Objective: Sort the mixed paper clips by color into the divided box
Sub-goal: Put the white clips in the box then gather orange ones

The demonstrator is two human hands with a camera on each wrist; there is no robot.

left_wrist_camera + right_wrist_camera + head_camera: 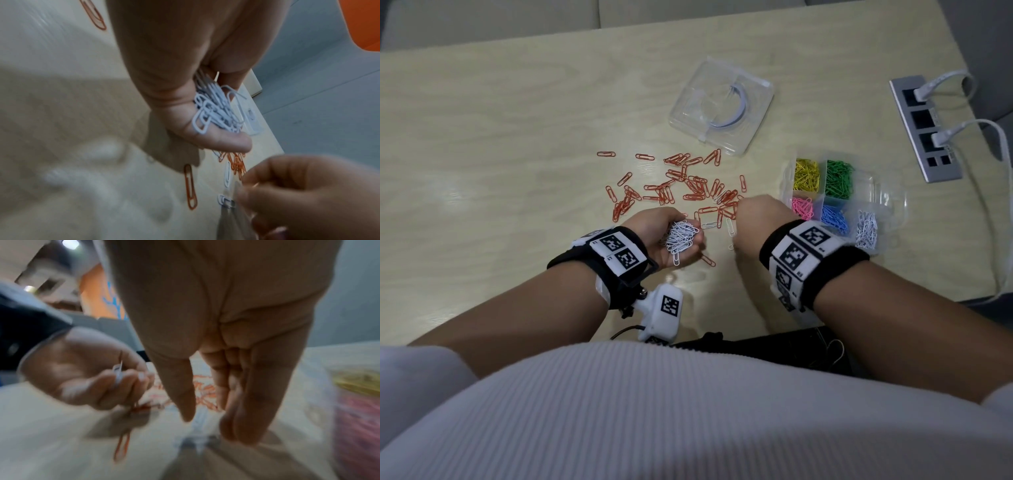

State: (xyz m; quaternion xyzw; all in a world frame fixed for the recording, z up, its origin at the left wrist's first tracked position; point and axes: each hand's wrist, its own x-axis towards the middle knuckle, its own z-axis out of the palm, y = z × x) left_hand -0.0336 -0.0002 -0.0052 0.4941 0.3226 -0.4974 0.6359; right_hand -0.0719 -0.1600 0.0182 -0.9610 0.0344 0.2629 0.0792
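Head high overhead; wrists close, low

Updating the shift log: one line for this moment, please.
left hand: cups white clips | right hand: reaching for loose white clip | orange clips: unsorted on table

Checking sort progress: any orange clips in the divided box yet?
No: the clear divided plastic box holds yellow, green, pink, blue and white clips only.

Head view: evenly lit, sharp centrally, with soft glare patches on the table [482,144] and wide-angle bending at the edges. Both wrist views: dimmer, heavily motion-blurred, near surfaces out of focus. Soft shadows lie beneath the hands.
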